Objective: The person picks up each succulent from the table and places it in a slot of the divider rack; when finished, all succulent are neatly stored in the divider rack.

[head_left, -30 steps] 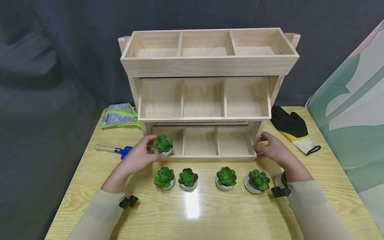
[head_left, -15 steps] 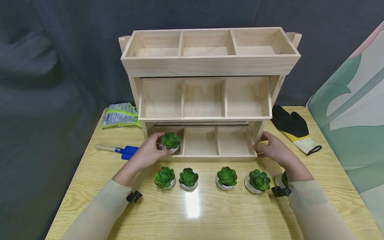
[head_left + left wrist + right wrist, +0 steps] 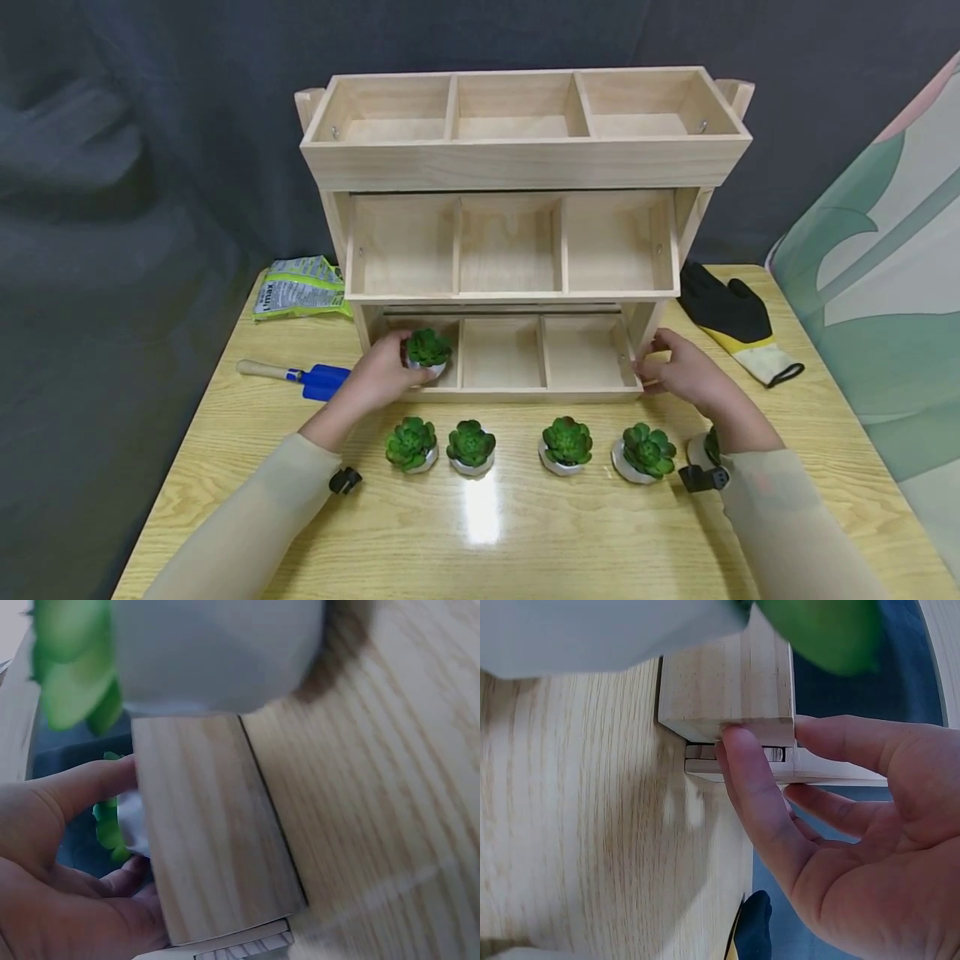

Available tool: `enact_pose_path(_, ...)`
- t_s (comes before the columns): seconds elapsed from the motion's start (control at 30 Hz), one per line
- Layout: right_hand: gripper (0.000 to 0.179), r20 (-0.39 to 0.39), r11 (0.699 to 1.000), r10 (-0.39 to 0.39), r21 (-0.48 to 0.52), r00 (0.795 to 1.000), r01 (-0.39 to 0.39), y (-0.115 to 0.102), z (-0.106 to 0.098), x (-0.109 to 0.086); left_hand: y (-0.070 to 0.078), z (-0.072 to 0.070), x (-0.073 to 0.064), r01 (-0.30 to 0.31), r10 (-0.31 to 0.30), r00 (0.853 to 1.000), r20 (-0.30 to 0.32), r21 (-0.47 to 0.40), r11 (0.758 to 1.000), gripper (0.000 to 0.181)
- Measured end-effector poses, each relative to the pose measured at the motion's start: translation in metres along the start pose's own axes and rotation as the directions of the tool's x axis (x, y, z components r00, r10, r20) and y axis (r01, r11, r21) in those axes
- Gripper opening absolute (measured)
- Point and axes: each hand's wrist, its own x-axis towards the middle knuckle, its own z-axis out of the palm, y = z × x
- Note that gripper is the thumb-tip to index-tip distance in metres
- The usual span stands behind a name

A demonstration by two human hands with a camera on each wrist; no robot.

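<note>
My left hand point(image 3: 377, 372) grips a small potted succulent point(image 3: 428, 347) by its white pot, inside the left compartment of the bottom tier of a wooden plant stand point(image 3: 525, 167). In the left wrist view, that succulent point(image 3: 109, 829) is partly hidden behind the tier's front board point(image 3: 202, 825), with thumb and fingers on either side. At the opposite end, my right hand point(image 3: 678, 368) holds the bottom tier's right front corner point(image 3: 742, 724), its fingers against the outer side and rim. Several more succulents, among them one point(image 3: 411, 444) at the left, stand in a row before the stand.
A blue trowel point(image 3: 322, 381) with a wooden handle lies left of the stand, in front of a green and white bag point(image 3: 300, 289). On the right lies a black, yellow and white glove point(image 3: 735, 321). One succulent point(image 3: 705, 450) is half hidden by my right wrist.
My left hand has carried the succulent rightward from the stand's left front corner into the bottom left compartment, lowering it slightly. The right hand stays at its corner.
</note>
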Motion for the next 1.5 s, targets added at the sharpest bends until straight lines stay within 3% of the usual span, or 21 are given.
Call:
enact_pose_path(0.3,0.068,-0.005,1.000,-0.009,-0.003,1.000,0.009,-0.002,-0.001,-0.003,0.001,0.006,0.007,-0.021,0.021,0.999,-0.031,0.018,1.000,0.077)
enact_pose_path(0.63,0.068,-0.009,1.000,-0.017,0.006,1.000,0.017,0.000,0.001,-0.002,-0.003,0.011,0.007,0.000,0.000,0.998,-0.065,0.004,1.000,0.070)
enact_pose_path(0.87,0.070,-0.010,1.000,-0.016,0.004,1.000,0.016,0.000,0.001,-0.002,-0.003,0.013,0.006,-0.010,0.010,0.997,-0.074,0.003,1.000,0.085)
enact_pose_path(1.23,0.069,-0.012,1.000,-0.019,0.005,1.000,0.019,0.002,0.002,-0.002,0.012,0.004,-0.027,-0.015,0.028,0.989,-0.147,0.087,0.996,0.096)
enact_pose_path(1.5,0.069,-0.006,1.000,-0.012,0.000,1.000,0.012,0.001,0.001,-0.002,0.011,-0.005,-0.047,-0.015,0.024,0.988,-0.150,0.061,0.998,0.099)
